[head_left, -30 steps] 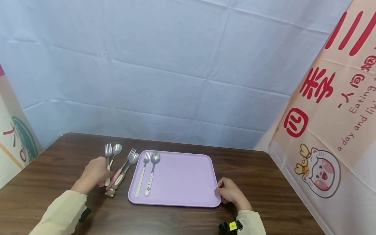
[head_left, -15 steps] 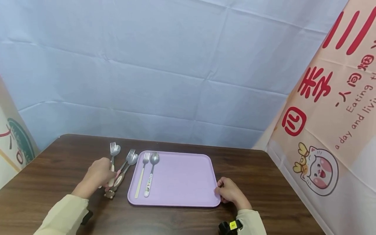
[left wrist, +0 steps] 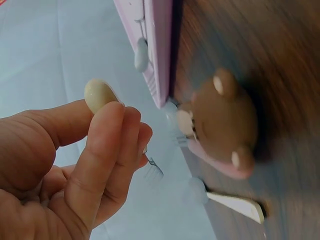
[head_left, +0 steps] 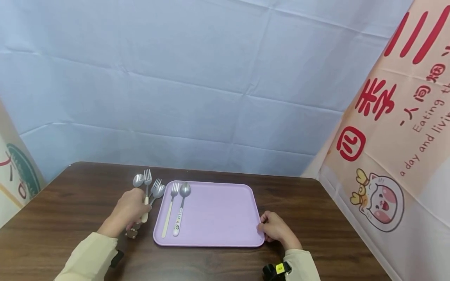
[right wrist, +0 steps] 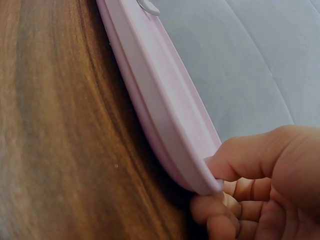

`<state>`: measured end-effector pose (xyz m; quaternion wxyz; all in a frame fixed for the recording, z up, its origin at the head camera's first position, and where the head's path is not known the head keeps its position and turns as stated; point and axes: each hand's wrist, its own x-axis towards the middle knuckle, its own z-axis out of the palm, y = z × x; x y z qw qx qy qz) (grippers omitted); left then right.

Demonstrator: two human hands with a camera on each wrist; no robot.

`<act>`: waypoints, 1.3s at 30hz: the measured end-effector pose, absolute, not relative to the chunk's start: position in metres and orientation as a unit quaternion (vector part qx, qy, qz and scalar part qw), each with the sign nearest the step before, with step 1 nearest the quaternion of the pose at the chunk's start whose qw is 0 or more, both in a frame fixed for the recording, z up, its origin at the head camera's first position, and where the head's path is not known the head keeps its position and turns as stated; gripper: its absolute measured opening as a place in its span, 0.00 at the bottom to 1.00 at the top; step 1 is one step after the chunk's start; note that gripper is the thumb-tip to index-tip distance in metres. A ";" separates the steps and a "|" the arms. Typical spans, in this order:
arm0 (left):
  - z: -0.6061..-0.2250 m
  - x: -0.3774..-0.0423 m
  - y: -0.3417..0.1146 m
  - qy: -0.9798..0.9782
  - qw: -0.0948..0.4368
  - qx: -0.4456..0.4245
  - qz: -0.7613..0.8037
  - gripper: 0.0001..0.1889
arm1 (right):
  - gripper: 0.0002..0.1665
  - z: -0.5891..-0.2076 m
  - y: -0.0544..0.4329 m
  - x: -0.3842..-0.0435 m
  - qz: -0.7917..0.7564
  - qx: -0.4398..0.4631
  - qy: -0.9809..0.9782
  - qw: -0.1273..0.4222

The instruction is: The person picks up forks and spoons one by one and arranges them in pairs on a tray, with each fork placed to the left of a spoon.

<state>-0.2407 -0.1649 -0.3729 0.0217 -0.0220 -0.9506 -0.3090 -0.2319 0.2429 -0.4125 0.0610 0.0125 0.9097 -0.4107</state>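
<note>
My left hand (head_left: 129,207) pinches a fork (head_left: 147,177) by its cream handle, tines pointing away, above the cutlery left of the tray. Under that hand lie a spoon with a brown bear-head handle (left wrist: 227,125) and a pink-handled fork (head_left: 156,184), both partly hidden. A cream-handled spoon (left wrist: 237,205) lies apart on the table. On the lilac tray (head_left: 218,214), a cream-handled fork (head_left: 169,214) and a spoon with a printed white handle (head_left: 178,218) rest side by side at the left. My right hand (head_left: 277,228) grips the tray's near right edge, thumb on the rim.
The dark wooden table (head_left: 316,218) extends around the tray on all sides. A pale blue cloth (head_left: 190,97) hangs behind it, and a printed banner (head_left: 390,156) hangs along the right side.
My left hand has lifted the cream-handled fork and carried it rightward, across the neighbouring spoon towards the tray. The right hand keeps its grip on the tray, which stays put.
</note>
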 end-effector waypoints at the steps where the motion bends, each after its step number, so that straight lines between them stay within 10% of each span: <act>1: -0.373 -0.241 -0.163 -0.949 0.017 -0.020 -0.314 0.08 | 0.07 -0.412 0.243 -0.232 -0.409 0.012 0.910 0.060; 39: -0.377 -0.244 -0.105 -0.945 0.030 -0.040 -0.322 0.11 | 0.07 -0.414 0.243 -0.234 -0.398 0.012 0.915 0.057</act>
